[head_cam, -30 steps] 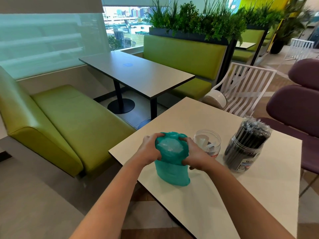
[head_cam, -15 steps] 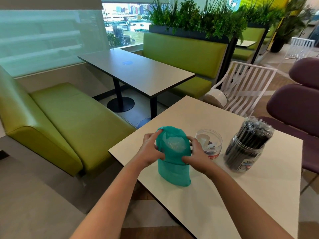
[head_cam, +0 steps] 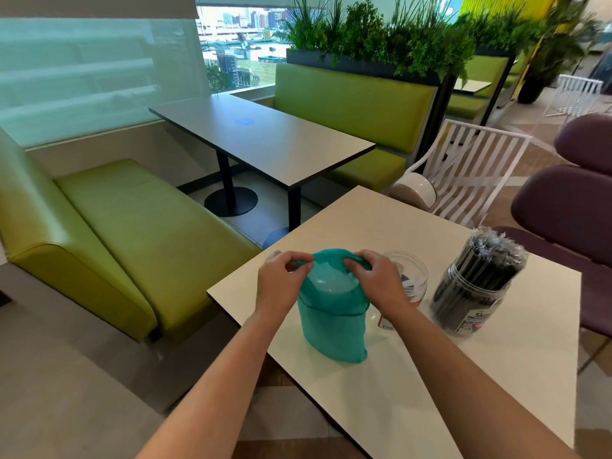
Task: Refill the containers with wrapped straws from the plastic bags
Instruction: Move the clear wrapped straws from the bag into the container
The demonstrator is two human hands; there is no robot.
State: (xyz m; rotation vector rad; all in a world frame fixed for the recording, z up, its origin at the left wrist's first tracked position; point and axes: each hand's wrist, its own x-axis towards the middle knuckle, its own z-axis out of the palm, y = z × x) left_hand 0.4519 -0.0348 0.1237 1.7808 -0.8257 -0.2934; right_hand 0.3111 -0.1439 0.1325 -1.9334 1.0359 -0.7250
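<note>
teal bag point(head_cam: 331, 326): standing upright on the pale desk point(head_cam: 496, 376) near its left front edge, mouth gathered at the top, a pale crinkly bundle showing inside the opening; likely wrapped straws, though the wrapping is too blurred to tell.
left hand point(head_cam: 281, 283): fingers point(head_cam: 303, 260) are curling in and pinching the bag's rim on its left side.
right hand point(head_cam: 377, 279): fingers point(head_cam: 356, 261) are curling over and pinching the rim on its right side; both hands are working at the mouth, which looks like opening or rolling it down.
empty jar point(head_cam: 412, 286): clear, open-topped, sitting just behind the right hand and partly hidden by it; it is looking nearly empty, with only some small bits inside.
full jar point(head_cam: 477, 293): clear, further right on the desk, packed with dark wrapped straws point(head_cam: 490, 253) that are sticking out above its rim.
how the bag will handle: judging by its folds, the plastic is thin, soft and slippery, and it is giving no support of its own; the contents seem light but loose, so they may be sliding out if the bag tips.
where to take hold: the rim is suiting the opening work; for lifting or pouring, a grip round the body below the dark crease point(head_cam: 331, 313) would be steadying the bundle better.
risk: the empty jar is light and close to the right wrist, so a knock is possible.
</note>
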